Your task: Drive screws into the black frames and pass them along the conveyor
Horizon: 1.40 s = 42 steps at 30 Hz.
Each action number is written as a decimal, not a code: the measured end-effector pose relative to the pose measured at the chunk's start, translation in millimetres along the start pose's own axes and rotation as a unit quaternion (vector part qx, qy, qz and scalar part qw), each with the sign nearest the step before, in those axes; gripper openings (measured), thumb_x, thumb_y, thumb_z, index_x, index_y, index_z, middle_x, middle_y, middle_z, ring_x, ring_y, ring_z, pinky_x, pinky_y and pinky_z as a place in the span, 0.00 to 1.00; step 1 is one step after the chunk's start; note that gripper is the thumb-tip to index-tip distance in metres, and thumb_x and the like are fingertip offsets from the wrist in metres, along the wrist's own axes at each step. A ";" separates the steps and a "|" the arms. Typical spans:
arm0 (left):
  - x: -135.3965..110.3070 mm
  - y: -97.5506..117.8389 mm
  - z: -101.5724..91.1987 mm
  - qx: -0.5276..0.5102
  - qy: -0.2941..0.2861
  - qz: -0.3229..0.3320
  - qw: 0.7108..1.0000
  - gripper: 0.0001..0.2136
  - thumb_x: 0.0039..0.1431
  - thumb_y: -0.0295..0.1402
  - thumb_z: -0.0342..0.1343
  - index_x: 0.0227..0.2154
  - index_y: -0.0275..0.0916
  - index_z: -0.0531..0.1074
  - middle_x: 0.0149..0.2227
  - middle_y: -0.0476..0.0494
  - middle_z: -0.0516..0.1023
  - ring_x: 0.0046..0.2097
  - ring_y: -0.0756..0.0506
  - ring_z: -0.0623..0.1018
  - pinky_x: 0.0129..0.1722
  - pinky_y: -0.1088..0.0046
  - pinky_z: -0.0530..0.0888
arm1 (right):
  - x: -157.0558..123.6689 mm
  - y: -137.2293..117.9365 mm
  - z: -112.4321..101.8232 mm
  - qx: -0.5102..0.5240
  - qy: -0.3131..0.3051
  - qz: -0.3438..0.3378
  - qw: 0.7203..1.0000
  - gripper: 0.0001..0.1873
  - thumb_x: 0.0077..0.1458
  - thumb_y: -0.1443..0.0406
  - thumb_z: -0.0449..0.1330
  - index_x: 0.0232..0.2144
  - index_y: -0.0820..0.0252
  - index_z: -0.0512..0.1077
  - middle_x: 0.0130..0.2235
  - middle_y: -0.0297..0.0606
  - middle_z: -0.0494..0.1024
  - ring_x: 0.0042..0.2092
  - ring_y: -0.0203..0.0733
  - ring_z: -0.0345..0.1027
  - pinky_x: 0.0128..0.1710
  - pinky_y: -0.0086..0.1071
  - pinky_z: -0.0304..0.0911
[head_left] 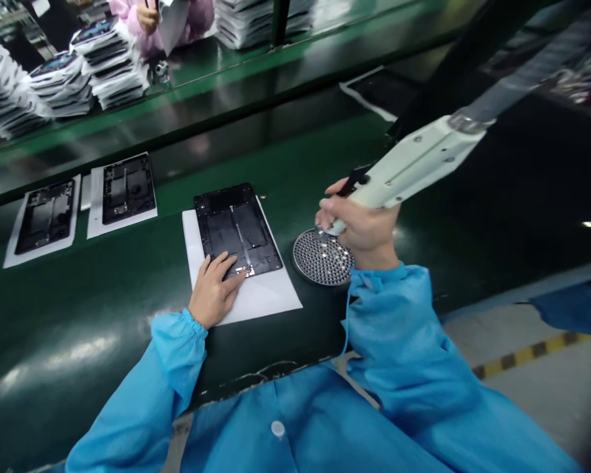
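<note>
My left hand (215, 289) lies with fingers spread on the lower left corner of a black tablet housing (234, 230). The housing rests on a white sheet (261, 299), with a thin pale strip down its middle. My right hand (367, 226) is wrapped round the lower end of a pale electric screwdriver (418, 157), which slants up to the right into a grey tube. The tool's tip points down over a round metal screw tray (320, 259) dotted with small holes. My fingers partly cover the tip and the tray.
Two more tablet housings (46, 213) lie on white sheets at the left. Another dark panel (381, 92) sits on a sheet behind. Stacks of sheets and panels (111, 66) stand on the far ledge, where a person in pink sleeves (197, 16) works. The green surface's front edge is near me.
</note>
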<state>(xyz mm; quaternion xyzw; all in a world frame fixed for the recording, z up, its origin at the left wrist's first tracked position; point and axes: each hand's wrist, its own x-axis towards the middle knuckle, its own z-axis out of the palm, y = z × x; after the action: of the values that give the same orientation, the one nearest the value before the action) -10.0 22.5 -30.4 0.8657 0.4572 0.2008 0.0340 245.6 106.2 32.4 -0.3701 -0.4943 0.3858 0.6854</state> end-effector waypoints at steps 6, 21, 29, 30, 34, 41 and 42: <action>-0.5 -1.1 -3.9 0.014 0.009 0.022 1.000 0.12 0.63 0.29 0.51 0.45 0.43 0.77 0.56 0.37 0.72 0.62 0.37 0.66 0.59 0.46 0.63 | 20.0 18.9 -28.1 -0.028 0.079 -0.003 0.996 0.12 0.37 0.65 0.68 0.23 0.56 0.68 0.12 0.23 0.63 0.14 0.33 0.59 0.16 0.31 0.60; -1.9 -4.9 -7.0 0.010 0.018 0.043 0.999 0.11 0.62 0.30 0.52 0.43 0.42 0.77 0.55 0.37 0.72 0.62 0.37 0.67 0.60 0.46 0.64 | 11.0 13.4 -29.9 -0.056 0.041 0.011 0.998 0.09 0.39 0.67 0.65 0.27 0.56 0.70 0.14 0.24 0.66 0.15 0.33 0.61 0.16 0.30 0.63; -2.0 -5.1 -7.7 0.012 0.020 0.045 0.999 0.10 0.62 0.29 0.53 0.43 0.41 0.77 0.55 0.37 0.73 0.62 0.37 0.67 0.59 0.45 0.64 | 10.1 13.2 -24.4 -0.063 0.035 0.033 0.997 0.09 0.38 0.67 0.64 0.27 0.57 0.71 0.15 0.24 0.67 0.15 0.33 0.62 0.16 0.30 0.62; -1.9 -5.0 -7.8 0.013 0.020 0.048 0.999 0.10 0.62 0.29 0.53 0.43 0.41 0.77 0.55 0.36 0.73 0.62 0.37 0.67 0.59 0.45 0.64 | 10.3 13.8 -24.0 -0.063 0.035 0.036 0.997 0.09 0.38 0.67 0.64 0.27 0.57 0.71 0.15 0.25 0.67 0.15 0.33 0.62 0.16 0.30 0.62; -2.0 -5.6 -8.0 0.019 0.025 0.058 0.998 0.10 0.62 0.28 0.53 0.44 0.40 0.76 0.55 0.35 0.72 0.61 0.36 0.67 0.59 0.46 0.64 | 10.6 14.9 -23.2 -0.063 0.031 0.041 0.997 0.09 0.38 0.67 0.64 0.27 0.57 0.70 0.14 0.24 0.67 0.15 0.33 0.62 0.16 0.29 0.62; -1.7 -6.7 -7.2 0.019 0.027 0.060 0.998 0.10 0.62 0.28 0.53 0.43 0.40 0.76 0.55 0.35 0.73 0.61 0.36 0.67 0.59 0.46 0.64 | 9.8 13.3 -23.1 -0.072 0.029 0.055 0.995 0.09 0.38 0.67 0.64 0.27 0.59 0.71 0.14 0.24 0.68 0.15 0.33 0.62 0.17 0.29 0.62; -1.5 -6.2 -7.3 0.021 0.029 0.060 0.998 0.10 0.62 0.28 0.53 0.43 0.40 0.76 0.55 0.36 0.72 0.61 0.36 0.67 0.59 0.46 0.64 | 9.8 13.1 -22.7 -0.071 0.027 0.057 0.995 0.09 0.38 0.67 0.64 0.27 0.59 0.71 0.14 0.24 0.68 0.15 0.33 0.62 0.17 0.29 0.62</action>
<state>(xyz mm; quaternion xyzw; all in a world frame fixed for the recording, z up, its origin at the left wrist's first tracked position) -18.4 23.9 -25.7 0.8857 0.4097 0.2181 -0.0096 267.4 117.7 19.2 -0.4558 -0.4798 0.3776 0.6477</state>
